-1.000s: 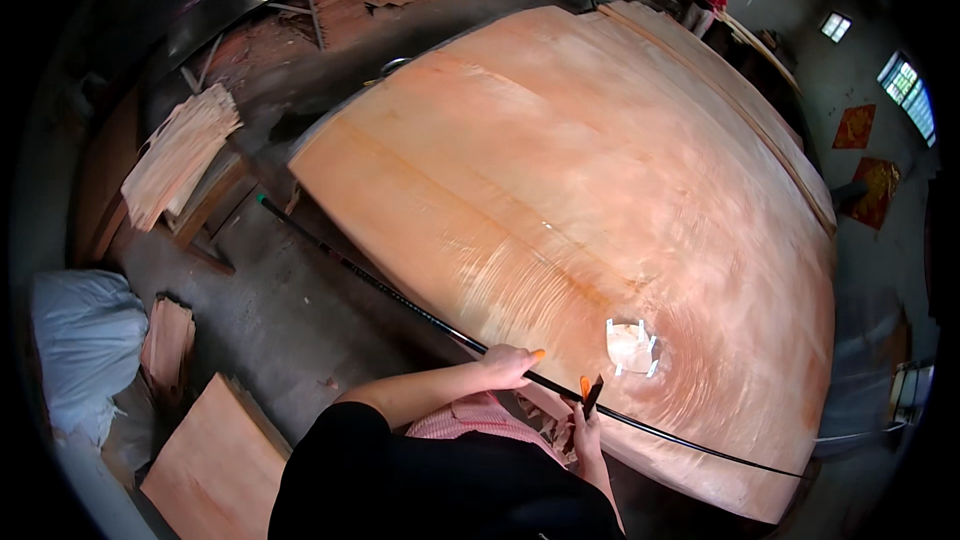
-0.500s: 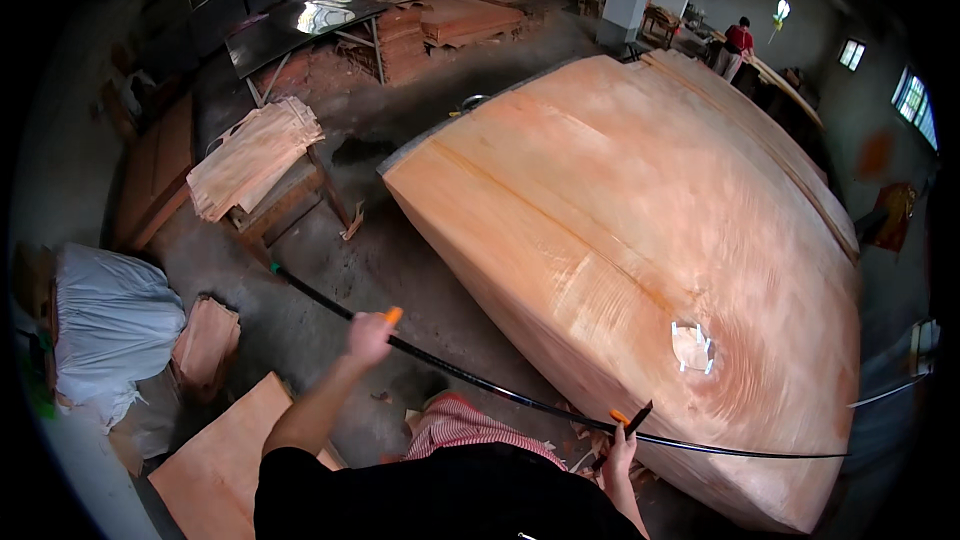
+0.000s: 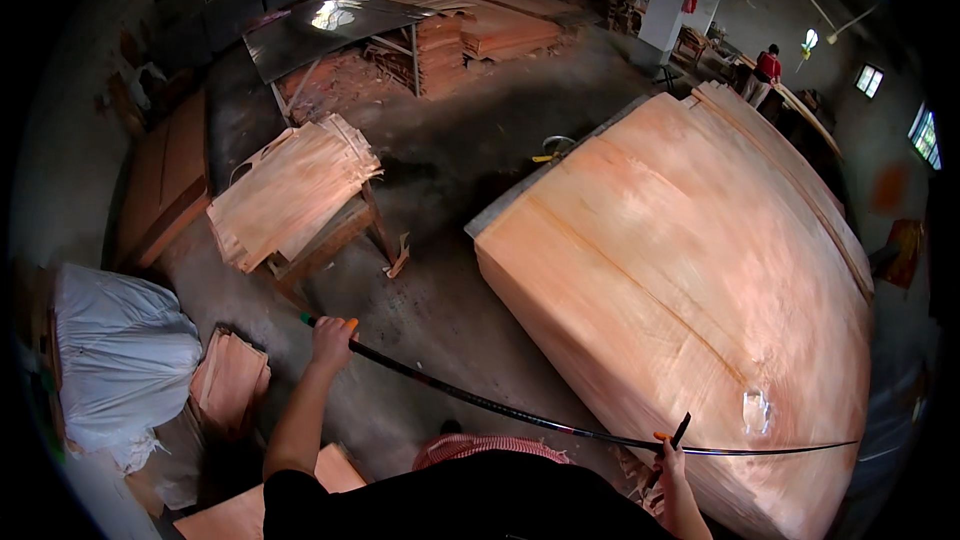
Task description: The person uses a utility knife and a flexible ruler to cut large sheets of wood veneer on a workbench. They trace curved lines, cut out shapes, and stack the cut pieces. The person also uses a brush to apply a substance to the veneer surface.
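Surroundings: a broad stack of pale orange veneer sheets [image 3: 690, 270] is seen at the right, filling much of the view; a torn patch with a whitish gleam [image 3: 756, 410] is marked near its front edge.
Left side: a low wooden stand loaded with smaller veneer pieces [image 3: 292, 190] is set on the concrete floor [image 3: 440, 310], with a white sack [image 3: 115, 360] and a short pile of veneer scraps [image 3: 230, 380] near the left forearm.
Background: further stacks of boards [image 3: 490, 35] are seen beside a metal-topped table [image 3: 320, 25], and a person in a red top [image 3: 767, 67] is at work far off.
Obstruction: the front edge of the veneer sheets is crossed by the far end of the rod.
Rod: a long thin dark rod [image 3: 520, 418] is held across the body, running from the left hand to beyond the right, its tip over the stack.
Left hand [image 3: 332, 342]: closed around the rod's end, by an orange cap.
Right hand [image 3: 668, 460]: fingers are wrapped about the rod and a short dark tool.
Change: the view has been turned leftward since half a second ago; the left arm is stretched further out, and the stack has shifted right.
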### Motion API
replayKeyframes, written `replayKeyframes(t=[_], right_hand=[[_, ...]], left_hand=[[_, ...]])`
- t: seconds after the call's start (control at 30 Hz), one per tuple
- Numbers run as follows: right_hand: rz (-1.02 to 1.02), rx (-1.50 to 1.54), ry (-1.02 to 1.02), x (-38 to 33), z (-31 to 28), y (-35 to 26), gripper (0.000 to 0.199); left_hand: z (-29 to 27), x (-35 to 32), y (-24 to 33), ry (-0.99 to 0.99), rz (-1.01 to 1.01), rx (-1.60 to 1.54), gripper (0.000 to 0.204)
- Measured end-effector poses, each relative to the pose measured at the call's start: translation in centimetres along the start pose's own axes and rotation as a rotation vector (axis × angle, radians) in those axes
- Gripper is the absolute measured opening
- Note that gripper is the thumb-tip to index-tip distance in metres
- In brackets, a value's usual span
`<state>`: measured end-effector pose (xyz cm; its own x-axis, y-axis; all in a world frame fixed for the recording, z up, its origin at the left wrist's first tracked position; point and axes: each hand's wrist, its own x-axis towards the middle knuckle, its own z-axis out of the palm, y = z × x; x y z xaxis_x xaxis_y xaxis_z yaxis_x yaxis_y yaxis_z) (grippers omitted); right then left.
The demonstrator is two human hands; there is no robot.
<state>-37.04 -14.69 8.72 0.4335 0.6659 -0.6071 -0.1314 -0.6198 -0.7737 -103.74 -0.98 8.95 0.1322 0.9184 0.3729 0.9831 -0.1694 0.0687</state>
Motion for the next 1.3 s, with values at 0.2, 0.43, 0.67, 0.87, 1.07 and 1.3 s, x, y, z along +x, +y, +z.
replayKeyframes(t=[0.2,0.43,0.67,0.87,1.07,1.3], right_hand=[[0.068,-0.099,-0.068,4.4,6.2,-3.6,0.023],[0.034,-0.584,-0.443,9.1,17.9,-18.5,0.034],[-0.380,-0.384,-0.537,20.3,33.7,-24.1,0.022],[-0.887,-1.184,-0.324,26.2,38.9,-30.5,0.029],[-0.768,-0.955,0.044,33.9,43.8,-34.2,0.044],[-0.527,-1.090,0.157,46.1,49.9,-41.0,0.053]], left_hand=[[1.0,6.4,-7.7,-0.019,-0.064,0.042,0.027],[6.7,16.0,-7.5,-0.267,0.004,-0.046,0.031],[11.6,28.0,1.2,-0.606,0.355,-0.287,0.035],[18.0,37.2,-0.1,-0.715,0.435,-0.363,0.034],[23.9,48.5,0.4,-0.729,0.542,-0.440,0.033],[33.8,61.7,2.0,-0.962,0.771,-0.574,0.038]])
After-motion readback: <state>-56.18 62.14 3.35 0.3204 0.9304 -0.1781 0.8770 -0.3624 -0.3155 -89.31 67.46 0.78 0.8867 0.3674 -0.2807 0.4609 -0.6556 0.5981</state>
